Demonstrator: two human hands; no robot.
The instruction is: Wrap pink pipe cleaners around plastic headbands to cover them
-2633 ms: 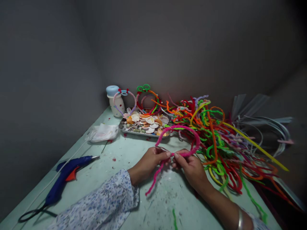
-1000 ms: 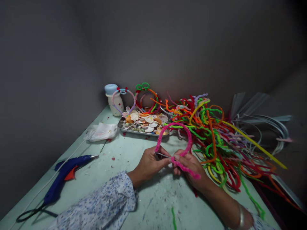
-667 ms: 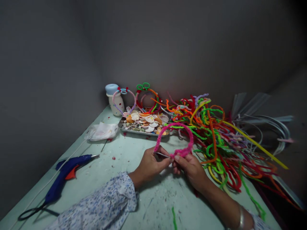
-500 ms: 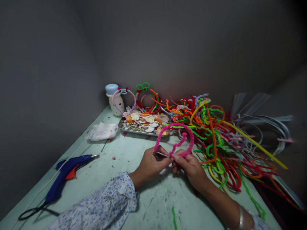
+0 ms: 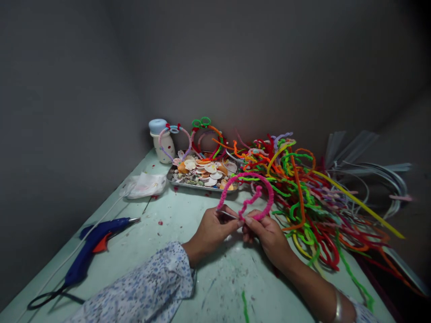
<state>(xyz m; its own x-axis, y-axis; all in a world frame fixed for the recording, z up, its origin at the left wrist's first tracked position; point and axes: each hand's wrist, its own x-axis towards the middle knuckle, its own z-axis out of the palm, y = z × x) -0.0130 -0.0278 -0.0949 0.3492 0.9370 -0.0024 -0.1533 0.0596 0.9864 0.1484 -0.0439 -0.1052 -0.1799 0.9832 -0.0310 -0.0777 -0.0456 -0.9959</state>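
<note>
Between my two hands a pink fuzzy-covered headband (image 5: 247,176) is held up as a loop above the table. My left hand (image 5: 213,229) is closed on its left side, where a bare, thin grey stretch of the band shows. My right hand (image 5: 264,231) pinches the pink wrapping close to my left fingertips. A kinked pink pipe cleaner end (image 5: 251,202) sticks up inside the loop. The fingertips of both hands nearly meet, and they hide the exact grip.
A blue glue gun (image 5: 90,251) lies at left, near a plastic bag (image 5: 143,185). Behind my hands stand a tray (image 5: 198,188) of shells, finished headbands (image 5: 191,146) and a white jar (image 5: 164,150). Tangled pipe cleaners (image 5: 303,179) and bare bands (image 5: 397,197) fill the right.
Almost nothing differs. My hands and the pink headband stay in nearly the same place, and the whole view has shifted very slightly.
</note>
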